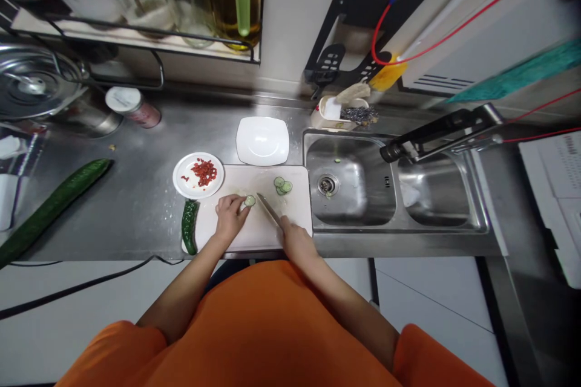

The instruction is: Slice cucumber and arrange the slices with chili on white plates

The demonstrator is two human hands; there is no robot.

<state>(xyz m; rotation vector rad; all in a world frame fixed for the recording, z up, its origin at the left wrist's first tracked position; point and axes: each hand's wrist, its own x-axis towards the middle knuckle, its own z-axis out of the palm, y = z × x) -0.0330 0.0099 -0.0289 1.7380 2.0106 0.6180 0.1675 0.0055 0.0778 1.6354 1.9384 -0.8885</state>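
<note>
On the white cutting board [295, 208] my left hand [229, 214] curls its fingers around a short cucumber piece [249, 200]. My right hand [294, 237] grips a knife [269, 209] whose blade points up-left toward that piece. A few cut cucumber slices [282, 185] lie at the board's far right part. A dark green cucumber chunk [189, 225] lies at the board's left edge.
A round plate of chopped red chilli [198, 175] and an empty square white plate [262, 140] sit behind the board. A long whole cucumber [49, 208] lies at the left. A double steel sink [358, 184] with a tap [436, 133] lies to the right.
</note>
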